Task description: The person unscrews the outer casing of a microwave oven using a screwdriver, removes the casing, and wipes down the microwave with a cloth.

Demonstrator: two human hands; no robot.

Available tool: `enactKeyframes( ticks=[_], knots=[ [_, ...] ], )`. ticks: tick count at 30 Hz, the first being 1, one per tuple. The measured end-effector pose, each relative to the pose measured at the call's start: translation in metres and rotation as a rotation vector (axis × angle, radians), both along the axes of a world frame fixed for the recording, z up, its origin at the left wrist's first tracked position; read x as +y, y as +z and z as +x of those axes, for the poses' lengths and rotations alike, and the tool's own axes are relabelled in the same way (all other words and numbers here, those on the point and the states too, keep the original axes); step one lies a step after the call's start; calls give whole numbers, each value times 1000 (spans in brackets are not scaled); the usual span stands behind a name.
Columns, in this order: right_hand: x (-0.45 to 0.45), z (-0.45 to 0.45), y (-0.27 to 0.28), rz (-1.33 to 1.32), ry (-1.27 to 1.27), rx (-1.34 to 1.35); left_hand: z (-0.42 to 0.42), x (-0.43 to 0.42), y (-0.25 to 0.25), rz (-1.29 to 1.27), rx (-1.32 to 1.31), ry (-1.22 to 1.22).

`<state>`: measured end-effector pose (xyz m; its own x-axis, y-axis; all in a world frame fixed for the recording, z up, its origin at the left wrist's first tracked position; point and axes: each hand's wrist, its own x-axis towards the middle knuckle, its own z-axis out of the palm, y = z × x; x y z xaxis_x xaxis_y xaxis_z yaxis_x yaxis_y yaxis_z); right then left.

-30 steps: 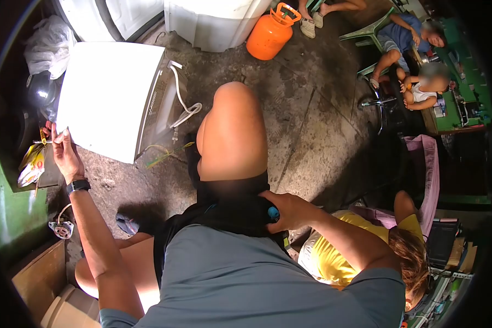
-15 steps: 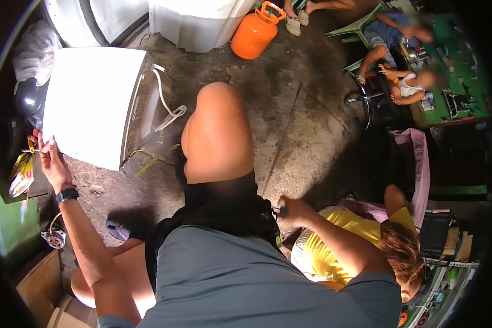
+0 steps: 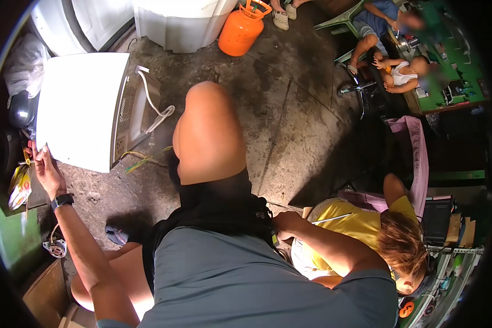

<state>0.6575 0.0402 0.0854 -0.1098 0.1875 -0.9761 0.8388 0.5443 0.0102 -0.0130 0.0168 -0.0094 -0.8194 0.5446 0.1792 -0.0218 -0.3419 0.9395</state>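
Observation:
My left hand is at the near left corner of a white boxy appliance, its fingers pressed together around something small I cannot make out. A yellow and white packet hangs just below those fingers. On the right, my right hand is closed beside my hip, with a thin metal shaft sticking out past it to the right. The handle end is hidden in the fist. A white cable hangs from the vented side of the appliance, and yellow-green wires lie near its lower corner.
An orange gas cylinder stands on the concrete floor beside a white tub. Close on my right sits a person in a yellow shirt. Two people are by a green table at the upper right; another person's feet show at the top.
My right hand has moved from the shorts at my hip, and a thin metal shaft now shows past it. The view has shifted; my left hand stays at the appliance corner.

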Motion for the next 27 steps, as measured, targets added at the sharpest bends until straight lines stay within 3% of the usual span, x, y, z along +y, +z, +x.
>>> enactKeyframes(
  ticks=[5, 18, 20, 27],
  knots=[
    [3, 5, -5, 3, -5, -10, -24, -9, -23, 10, 22, -57],
    [14, -7, 0, 23, 31, -64, -22, -3, -20, -20, 7, 10],
    [17, -8, -2, 14, 15, -77, -13, -3, -11, -40, -115, 5],
    [26, -2, -10, 4, 58, -49, -22, -8, -23, 1, -16, 8]
  ],
)
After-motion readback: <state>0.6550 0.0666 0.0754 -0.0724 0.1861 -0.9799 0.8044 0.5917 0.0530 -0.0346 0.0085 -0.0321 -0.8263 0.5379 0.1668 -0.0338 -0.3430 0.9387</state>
